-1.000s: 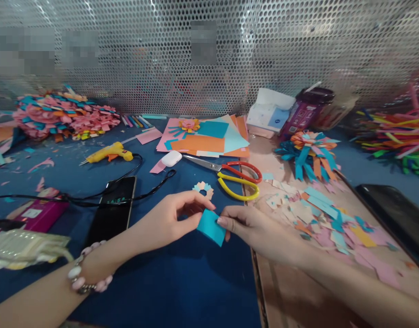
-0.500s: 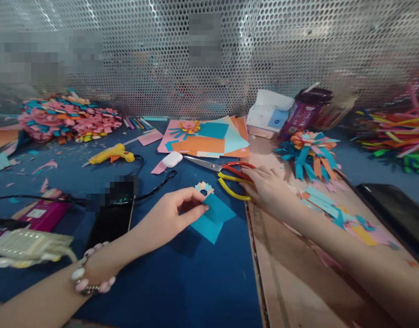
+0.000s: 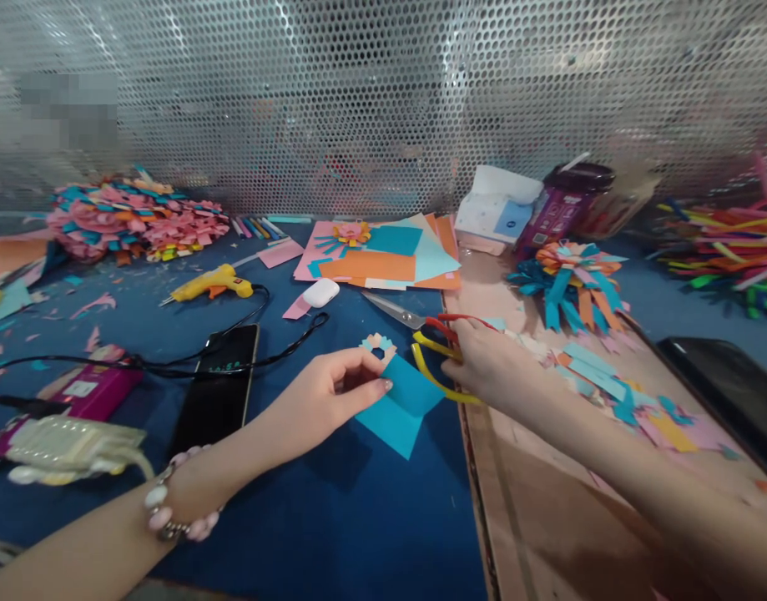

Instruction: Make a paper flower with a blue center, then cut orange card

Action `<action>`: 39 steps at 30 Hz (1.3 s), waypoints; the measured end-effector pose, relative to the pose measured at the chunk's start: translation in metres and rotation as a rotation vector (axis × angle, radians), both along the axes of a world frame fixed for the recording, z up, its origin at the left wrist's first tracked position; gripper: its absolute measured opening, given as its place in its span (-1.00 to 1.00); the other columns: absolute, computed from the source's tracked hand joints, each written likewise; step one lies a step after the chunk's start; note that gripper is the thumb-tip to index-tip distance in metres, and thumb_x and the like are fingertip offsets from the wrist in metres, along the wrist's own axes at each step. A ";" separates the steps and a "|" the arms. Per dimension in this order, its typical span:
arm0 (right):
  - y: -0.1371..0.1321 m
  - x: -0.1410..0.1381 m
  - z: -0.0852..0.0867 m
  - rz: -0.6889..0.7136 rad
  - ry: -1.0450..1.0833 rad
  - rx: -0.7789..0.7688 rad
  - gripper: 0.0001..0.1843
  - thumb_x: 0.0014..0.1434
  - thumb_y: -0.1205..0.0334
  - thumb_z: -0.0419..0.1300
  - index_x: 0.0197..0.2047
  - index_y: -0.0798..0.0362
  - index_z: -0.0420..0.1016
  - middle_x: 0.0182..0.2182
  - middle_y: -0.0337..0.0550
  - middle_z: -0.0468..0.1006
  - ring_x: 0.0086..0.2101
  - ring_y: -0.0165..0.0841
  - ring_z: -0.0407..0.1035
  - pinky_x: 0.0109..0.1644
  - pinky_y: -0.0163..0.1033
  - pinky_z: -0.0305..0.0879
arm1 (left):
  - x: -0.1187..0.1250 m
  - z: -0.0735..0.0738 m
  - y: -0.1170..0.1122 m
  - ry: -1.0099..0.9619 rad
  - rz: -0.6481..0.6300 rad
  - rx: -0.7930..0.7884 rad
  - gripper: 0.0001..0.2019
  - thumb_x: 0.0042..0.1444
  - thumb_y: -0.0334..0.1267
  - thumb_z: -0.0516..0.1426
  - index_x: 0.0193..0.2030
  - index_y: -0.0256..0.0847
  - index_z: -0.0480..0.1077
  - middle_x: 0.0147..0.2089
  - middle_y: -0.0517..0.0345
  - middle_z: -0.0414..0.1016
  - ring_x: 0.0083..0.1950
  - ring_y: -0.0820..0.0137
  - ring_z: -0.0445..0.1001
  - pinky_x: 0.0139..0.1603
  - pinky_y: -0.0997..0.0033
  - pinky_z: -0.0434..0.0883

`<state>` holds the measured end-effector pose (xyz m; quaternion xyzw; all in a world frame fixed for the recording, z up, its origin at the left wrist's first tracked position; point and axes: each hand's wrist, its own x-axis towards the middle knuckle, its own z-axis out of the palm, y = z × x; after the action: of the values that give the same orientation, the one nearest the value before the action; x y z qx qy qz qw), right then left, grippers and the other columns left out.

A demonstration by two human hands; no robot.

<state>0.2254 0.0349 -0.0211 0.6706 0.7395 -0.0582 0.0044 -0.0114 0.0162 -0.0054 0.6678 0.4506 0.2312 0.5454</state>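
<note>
Between thumb and fingers, my left hand (image 3: pixel 339 391) pinches a folded blue sheet of paper (image 3: pixel 409 405) over the dark blue table. Just beyond its fingertips lies a small ring of peach and light blue paper (image 3: pixel 378 344). My right hand (image 3: pixel 483 357) is closed around the handles of a pair of scissors (image 3: pixel 414 320), one red and one yellow. The blades point away to the left, near a white rounded case (image 3: pixel 321 292). Part of the handles is hidden by my right fingers.
Stacked coloured paper (image 3: pixel 383 259) lies at the back, beside a tissue pack (image 3: pixel 497 209). A yellow glue gun (image 3: pixel 215 284), a phone (image 3: pixel 215 392) and black cables are on the left. At right are a paper flower (image 3: pixel 577 280), paper scraps (image 3: pixel 592 371) and a dark device (image 3: pixel 727 392).
The scissors have shifted right and toward me in my right hand. My left hand still holds the blue paper, and the whole view has shifted slightly.
</note>
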 end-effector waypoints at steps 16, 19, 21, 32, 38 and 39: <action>-0.039 -0.029 0.030 0.089 0.792 0.009 -0.63 0.23 0.03 0.11 0.02 0.07 0.32 -0.22 -0.09 0.53 -0.34 -0.29 0.44 -0.32 -0.19 0.38 | 0.004 -0.003 -0.015 -0.495 -0.198 -0.408 -0.88 0.00 -0.29 0.35 -0.39 -0.22 0.50 -0.27 0.23 0.42 -0.23 0.52 0.40 -0.20 0.56 0.33; -0.030 -0.016 0.026 0.061 0.678 0.156 -0.43 0.09 -0.13 0.25 0.04 0.06 0.32 -0.09 -0.01 0.50 -0.17 -0.17 0.44 -0.14 -0.08 0.40 | 0.003 -0.004 -0.009 -0.419 -0.197 -0.367 -0.84 0.00 -0.24 0.36 -0.40 -0.24 0.48 -0.32 0.25 0.38 -0.30 0.54 0.34 -0.25 0.56 0.30; -0.026 -0.010 0.021 0.062 0.601 0.261 -0.26 -0.03 -0.19 0.33 0.10 0.07 0.28 0.01 0.05 0.45 -0.04 -0.10 0.39 0.00 -0.03 0.37 | 0.003 -0.006 -0.007 -0.362 -0.199 -0.346 -0.82 -0.01 -0.22 0.36 -0.40 -0.24 0.47 -0.33 0.26 0.37 -0.33 0.55 0.32 -0.28 0.56 0.28; -0.037 -0.013 0.024 0.089 0.460 0.354 -0.26 -0.17 0.15 0.23 0.13 0.17 0.24 0.10 0.21 0.33 0.10 0.03 0.26 0.14 0.08 0.26 | 0.007 0.002 -0.023 -0.333 -0.397 -0.246 -0.89 0.05 -0.25 0.30 -0.34 -0.20 0.48 0.09 0.01 0.46 0.01 0.29 0.51 0.06 0.27 0.40; -0.031 0.036 0.048 -0.025 0.875 -0.054 -0.55 0.10 0.06 0.07 0.03 0.06 0.39 -0.17 -0.01 0.52 -0.21 -0.17 0.44 -0.13 -0.06 0.39 | -0.005 0.009 -0.001 -0.127 0.019 -0.010 -0.81 0.17 -0.13 0.20 -0.20 -0.20 0.37 -0.17 0.12 0.52 -0.16 0.36 0.50 -0.15 0.39 0.41; -0.032 0.044 0.051 -0.004 0.944 -0.108 -0.61 0.16 0.06 0.00 -0.04 0.04 0.43 -0.20 -0.02 0.54 -0.24 -0.18 0.46 -0.14 -0.06 0.39 | -0.006 0.010 0.004 -0.135 0.066 -0.014 -0.79 0.16 -0.15 0.20 -0.15 -0.20 0.35 -0.19 0.12 0.52 -0.16 0.36 0.51 -0.14 0.37 0.41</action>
<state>0.2693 0.0026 0.0299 0.5713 0.6552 -0.3947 -0.2975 -0.0171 0.0206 0.0041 0.6315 0.4361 0.2904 0.5715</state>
